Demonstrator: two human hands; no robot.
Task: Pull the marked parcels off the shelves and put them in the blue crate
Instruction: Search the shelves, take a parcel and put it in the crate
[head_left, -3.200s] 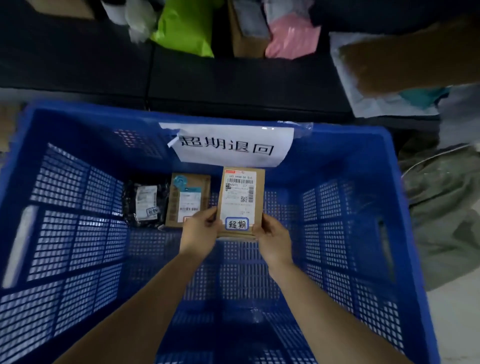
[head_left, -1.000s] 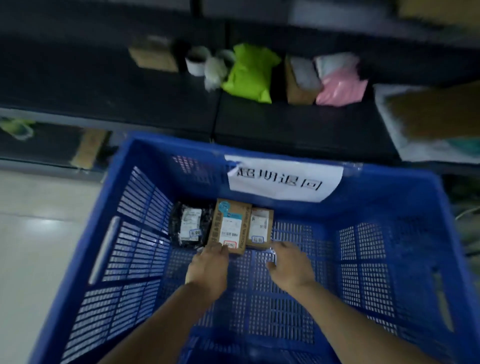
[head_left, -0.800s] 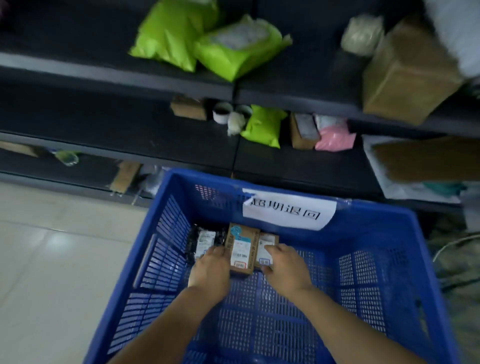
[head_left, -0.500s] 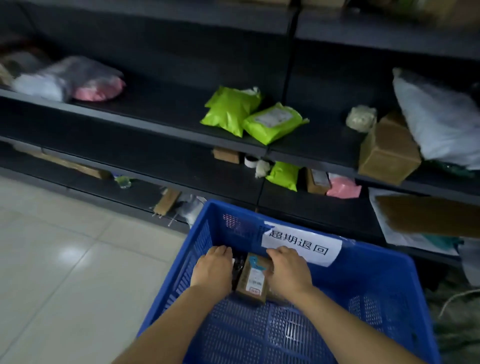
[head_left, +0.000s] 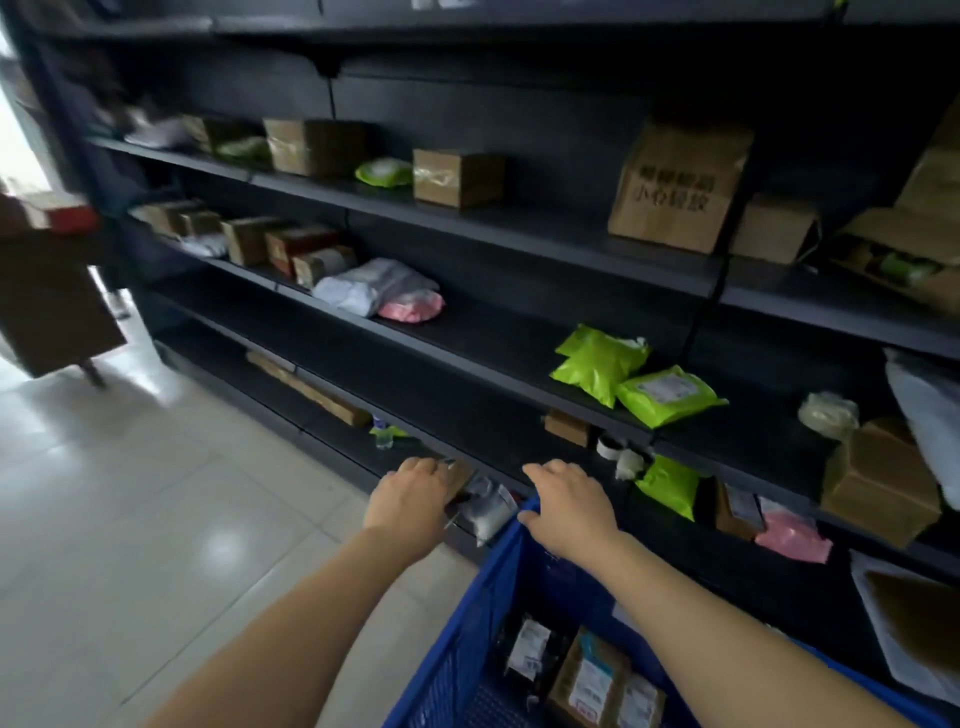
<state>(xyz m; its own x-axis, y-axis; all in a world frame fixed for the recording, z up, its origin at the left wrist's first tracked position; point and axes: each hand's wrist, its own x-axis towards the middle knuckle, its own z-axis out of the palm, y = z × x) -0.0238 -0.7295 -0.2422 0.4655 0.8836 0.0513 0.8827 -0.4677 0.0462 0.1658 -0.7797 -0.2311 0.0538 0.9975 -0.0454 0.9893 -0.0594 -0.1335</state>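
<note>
Both hands' grips empty; parcels (head_left: 592, 675) lie below in the blue crate (head_left: 467, 649).

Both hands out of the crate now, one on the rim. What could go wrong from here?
1. The right hand rests on the corner of the blue plastic crate; leaning on it might tip or slide the crate and shift the three small labelled parcels inside.
2. The shelves are dim and motion-blurred, so marks on parcels such as the lime-green mailer bags are unreadable; a wrong pick is possible.
3. The left hand hovers by a loose grey plastic pouch at the shelf edge and may knock it off.
</note>
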